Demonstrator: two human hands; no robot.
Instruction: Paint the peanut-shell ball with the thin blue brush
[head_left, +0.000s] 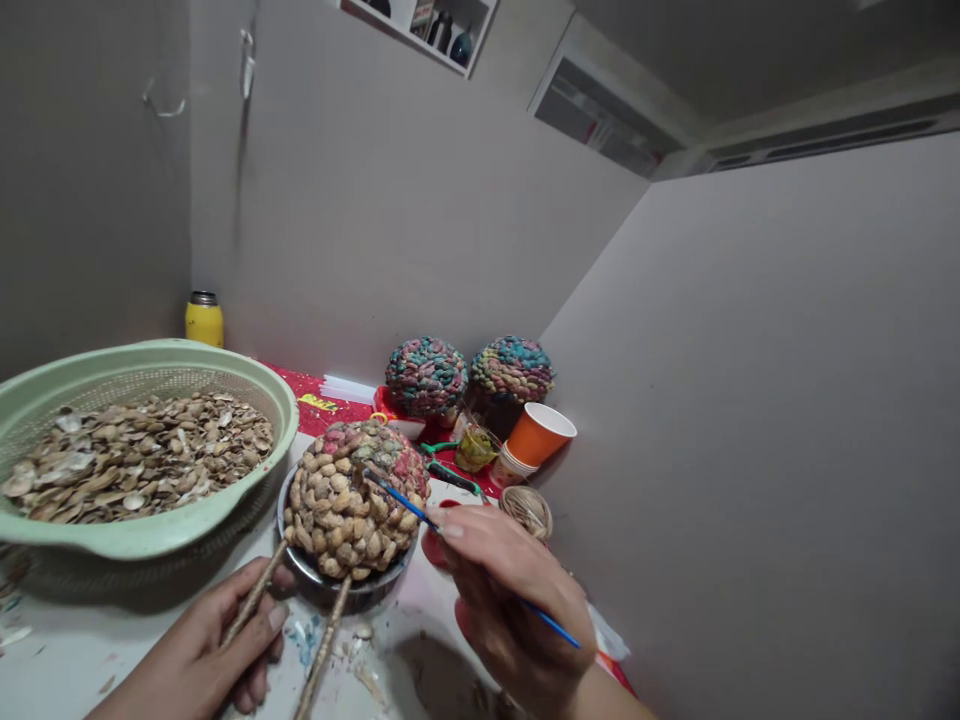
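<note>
A dome covered in peanut shells [335, 517] sits in a round metal bowl [304, 568]. Most shells are plain tan; its upper right part is painted pink, red and grey-green. Two twine-wrapped stems come out from its near side. My left hand [217, 640] is closed around the left stem [262, 592], close to the bowl; the right stem [328, 638] lies free beside it. In my right hand [517, 590] is a thin blue paintbrush [397, 496], its bristles against the shells near the dome's top.
Left stands a green colander [289, 400] of loose shells, a yellow bottle [204, 322] behind it. Two painted shell balls [427, 375] [514, 368] sit at the back. Orange paper cups [534, 440], green-handled pliers [454, 478] and a twine ball [527, 510] are right of the dome.
</note>
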